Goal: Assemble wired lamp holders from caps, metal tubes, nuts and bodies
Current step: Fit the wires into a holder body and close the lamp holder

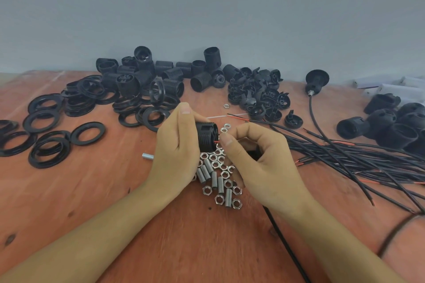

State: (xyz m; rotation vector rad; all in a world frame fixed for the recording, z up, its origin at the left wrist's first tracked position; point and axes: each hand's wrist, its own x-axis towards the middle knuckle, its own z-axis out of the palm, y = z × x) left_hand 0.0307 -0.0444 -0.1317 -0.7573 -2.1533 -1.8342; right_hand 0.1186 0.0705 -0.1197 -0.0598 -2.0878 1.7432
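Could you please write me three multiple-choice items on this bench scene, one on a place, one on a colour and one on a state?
1. Where does the pile of flat black rings lie?
A. left part of the table
B. right part, on the wires
C. between the hands

2. What colour are the loose nuts below the hands?
A. black
B. silver
C. red

3. What is the left hand doing?
A. resting flat and open
B. gripping a black threaded lamp holder body
C. lifting a ring

Answers: 1 A, the rings spread over the left; 2 B, the nuts shine like bare metal; 3 B, its fingers wrap the body, facing the right hand.
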